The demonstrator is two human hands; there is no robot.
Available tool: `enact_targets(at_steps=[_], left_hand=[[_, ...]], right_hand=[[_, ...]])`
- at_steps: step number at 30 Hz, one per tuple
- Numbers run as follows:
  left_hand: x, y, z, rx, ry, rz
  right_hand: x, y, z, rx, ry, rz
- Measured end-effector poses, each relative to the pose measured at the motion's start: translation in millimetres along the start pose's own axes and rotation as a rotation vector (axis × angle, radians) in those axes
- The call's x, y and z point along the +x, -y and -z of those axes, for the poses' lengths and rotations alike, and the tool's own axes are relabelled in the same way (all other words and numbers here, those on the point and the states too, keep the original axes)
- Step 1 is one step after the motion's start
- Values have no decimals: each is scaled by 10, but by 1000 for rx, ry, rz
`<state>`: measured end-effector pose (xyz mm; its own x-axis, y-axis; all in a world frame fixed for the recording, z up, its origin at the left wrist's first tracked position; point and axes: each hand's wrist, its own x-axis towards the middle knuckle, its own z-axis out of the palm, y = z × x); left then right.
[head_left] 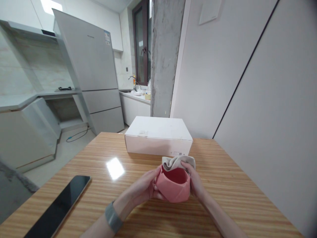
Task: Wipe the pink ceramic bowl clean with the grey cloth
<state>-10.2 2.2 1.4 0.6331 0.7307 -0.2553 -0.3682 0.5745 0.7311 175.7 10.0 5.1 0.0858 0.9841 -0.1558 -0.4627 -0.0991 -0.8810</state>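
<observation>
A pink faceted pot is held above the wooden table, tilted so that its dark open mouth faces up and toward me. My left hand grips its left side, thumb near the rim and fingers underneath. On the other side, my right hand is closed on a bunched grey-beige cloth, which lies against the pot's far rim and right side. Part of the cloth and some right fingers are hidden behind the pot. A grey band circles my left wrist.
A white cardboard box stands just beyond my hands at the table's far edge. A black smartphone lies at the left on the wooden table. Behind are a grey pillar, a fridge and kitchen counters.
</observation>
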Motion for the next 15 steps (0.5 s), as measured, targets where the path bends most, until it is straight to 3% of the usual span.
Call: enact_targets(at_steps=[5,11,15], left_hand=[[25,-3,-12,28,-56,-111],[17,13,-90,52,-148,-265],[40,43,-51,30,-134,-240]], right_hand=[[66,-23,24,-8,-33,27],[53,-182,6,-41,-166,243],[27,-217,14,-81,-208,336]])
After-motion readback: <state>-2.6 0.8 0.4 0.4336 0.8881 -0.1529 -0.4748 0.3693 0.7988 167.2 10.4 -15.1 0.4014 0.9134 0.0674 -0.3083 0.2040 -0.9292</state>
